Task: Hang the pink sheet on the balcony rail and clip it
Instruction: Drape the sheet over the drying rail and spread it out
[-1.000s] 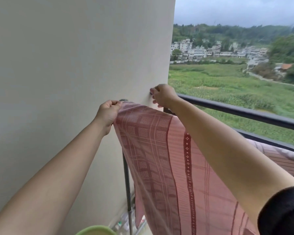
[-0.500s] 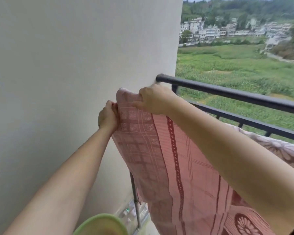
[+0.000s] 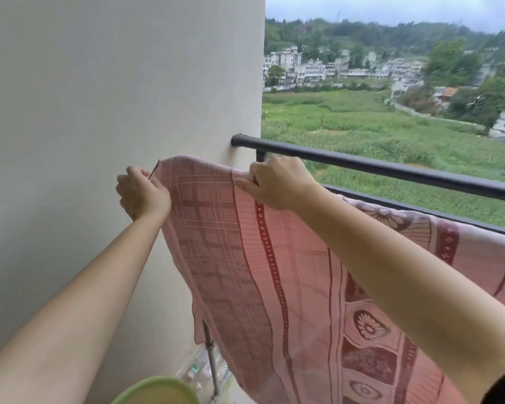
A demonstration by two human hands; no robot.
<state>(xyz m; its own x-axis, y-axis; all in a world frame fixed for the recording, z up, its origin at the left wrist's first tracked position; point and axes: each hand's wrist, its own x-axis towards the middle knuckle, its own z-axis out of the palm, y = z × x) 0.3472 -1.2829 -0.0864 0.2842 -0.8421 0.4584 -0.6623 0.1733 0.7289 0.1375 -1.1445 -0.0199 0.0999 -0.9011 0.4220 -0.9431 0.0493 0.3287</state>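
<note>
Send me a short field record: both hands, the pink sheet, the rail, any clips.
Left hand: grips the left top edge of the pink patterned fabric sheet, close to the cream wall
Right hand: pinches the top edge further right
Sheet: hangs down from both hands; this end is below the black metal top rail, not over it
Clips: none visible
Bottom of view: rim of a green round basin

Soft overcast daylight from the open side — wide-angle bending, slight overall softness
</note>
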